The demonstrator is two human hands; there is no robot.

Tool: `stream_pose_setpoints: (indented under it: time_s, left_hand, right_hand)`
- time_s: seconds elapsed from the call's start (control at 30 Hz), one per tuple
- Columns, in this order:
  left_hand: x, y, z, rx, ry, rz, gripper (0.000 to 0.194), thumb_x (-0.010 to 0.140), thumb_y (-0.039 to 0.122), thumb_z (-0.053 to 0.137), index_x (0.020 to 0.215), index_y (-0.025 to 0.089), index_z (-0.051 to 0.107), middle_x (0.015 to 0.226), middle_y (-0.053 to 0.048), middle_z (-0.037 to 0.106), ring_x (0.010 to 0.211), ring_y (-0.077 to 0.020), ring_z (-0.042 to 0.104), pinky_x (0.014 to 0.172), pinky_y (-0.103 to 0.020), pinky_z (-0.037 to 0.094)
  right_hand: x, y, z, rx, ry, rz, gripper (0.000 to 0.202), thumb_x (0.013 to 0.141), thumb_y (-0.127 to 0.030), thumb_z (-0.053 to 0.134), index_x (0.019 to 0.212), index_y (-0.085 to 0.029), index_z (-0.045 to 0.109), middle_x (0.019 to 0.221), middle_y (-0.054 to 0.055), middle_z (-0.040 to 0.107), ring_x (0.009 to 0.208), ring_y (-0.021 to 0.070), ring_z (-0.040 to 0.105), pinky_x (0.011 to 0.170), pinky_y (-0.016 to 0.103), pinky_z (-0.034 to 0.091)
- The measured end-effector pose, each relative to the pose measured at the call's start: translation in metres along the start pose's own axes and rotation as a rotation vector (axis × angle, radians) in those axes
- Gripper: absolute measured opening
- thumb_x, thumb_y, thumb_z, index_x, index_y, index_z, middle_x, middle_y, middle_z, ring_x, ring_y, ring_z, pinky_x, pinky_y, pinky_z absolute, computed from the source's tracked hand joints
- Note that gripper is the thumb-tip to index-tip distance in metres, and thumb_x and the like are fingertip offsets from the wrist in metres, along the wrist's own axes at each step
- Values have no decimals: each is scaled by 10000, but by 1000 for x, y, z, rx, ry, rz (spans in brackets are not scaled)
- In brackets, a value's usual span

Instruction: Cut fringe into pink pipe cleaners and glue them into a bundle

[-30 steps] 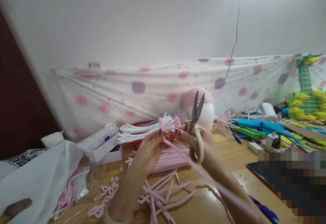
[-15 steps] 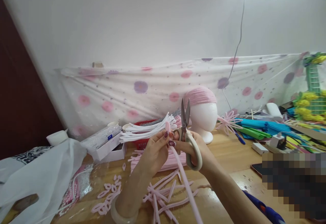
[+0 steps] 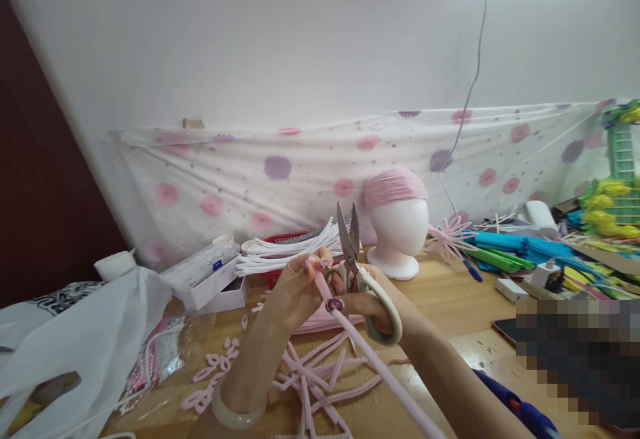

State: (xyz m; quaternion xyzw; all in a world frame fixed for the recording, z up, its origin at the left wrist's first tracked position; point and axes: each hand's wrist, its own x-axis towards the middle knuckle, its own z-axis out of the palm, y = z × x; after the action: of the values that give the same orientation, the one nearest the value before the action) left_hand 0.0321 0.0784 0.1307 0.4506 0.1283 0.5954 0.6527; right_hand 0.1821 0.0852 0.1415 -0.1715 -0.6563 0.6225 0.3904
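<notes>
My left hand (image 3: 295, 291) pinches the upper end of a long pink fuzzy strip (image 3: 387, 376) between thumb and fingers. The strip runs down toward the lower right. In my right hand (image 3: 373, 299) are cream-handled scissors (image 3: 383, 319), their blades parted and pointing up; its thumb presses on the strip below my left fingers. Loose pink strips (image 3: 313, 392) lie crossed on the table beneath. Small pink loops (image 3: 200, 396) lie left of my left forearm. A pink bundle (image 3: 325, 319) is partly hidden behind my hands.
A white foam head (image 3: 400, 229) with pink wrapping stands behind my right hand. White stems (image 3: 287, 252) rest over a red basket, beside white boxes (image 3: 210, 282). A plastic bag (image 3: 90, 332) lies left; blue and green stems (image 3: 500, 256), a charger (image 3: 511, 290) and a glue gun (image 3: 520, 406) right.
Both hands have shifted slightly left. The scissors have moved left and a little down, blades still parted. The strip's upper end now tilts left, and its lower part has swung right.
</notes>
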Motion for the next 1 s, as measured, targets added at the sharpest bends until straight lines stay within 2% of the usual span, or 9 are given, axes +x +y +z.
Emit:
stream_pose_setpoints:
  time_s: [0.17,0.37,0.47,0.57,0.67,0.77,0.87,1.0]
  left_hand:
    - [-1,2,0,-8,-4,5,410,524,408,915,547,162,587,691,34,476,539,-110,559,544,-280,458]
    - [-3,10,6,8,-2,-20,342,567,325,895,529,161,598,676,33,490,530,-123,585,557,-288,463]
    - [-3,13,5,108,26,-13,317,611,366,877,576,166,633,705,20,537,594,-132,592,595,-280,447]
    - [-3,18,1,227,71,36,336,593,429,882,711,166,708,761,-6,614,692,-140,587,665,-268,442]
    - [-5,23,-1,325,103,68,361,560,386,906,775,154,731,773,-23,655,747,-149,583,720,-259,442]
    - [-7,25,2,480,118,72,253,627,305,872,723,146,699,732,-16,634,721,-142,564,699,-253,445]
    - [-9,23,7,584,144,102,225,672,287,834,691,159,650,707,6,600,709,-129,545,699,-240,445]
    - [-10,20,12,633,152,76,226,702,311,804,773,167,644,757,-3,613,736,-137,555,705,-244,450]
  right_hand:
    - [-2,-4,1,9,-42,70,371,543,-282,850,613,-190,497,595,-66,444,549,86,363,539,224,330]
    - [-3,-2,-2,43,-73,110,346,558,-240,845,636,-186,513,611,-73,462,545,77,369,523,212,317]
    - [-3,-3,-5,-4,-23,69,332,560,-264,844,622,-188,528,616,-70,455,572,90,401,560,222,352]
    - [-2,-5,-8,-55,59,10,299,570,-271,834,622,-185,553,619,-60,472,603,102,432,588,228,369]
    - [-2,-8,-9,-110,142,-19,304,562,-289,829,608,-180,548,610,-49,497,601,107,441,580,234,377]
    - [-3,-13,-8,-157,197,-15,326,528,-296,836,579,-179,536,583,-48,499,580,105,441,565,237,384]
    - [-3,-16,-8,-175,233,-1,320,517,-269,839,585,-178,540,580,-48,508,580,103,442,562,234,377]
    - [-4,-14,-12,-184,220,-12,290,549,-245,833,605,-176,557,602,-34,535,624,120,469,593,242,392]
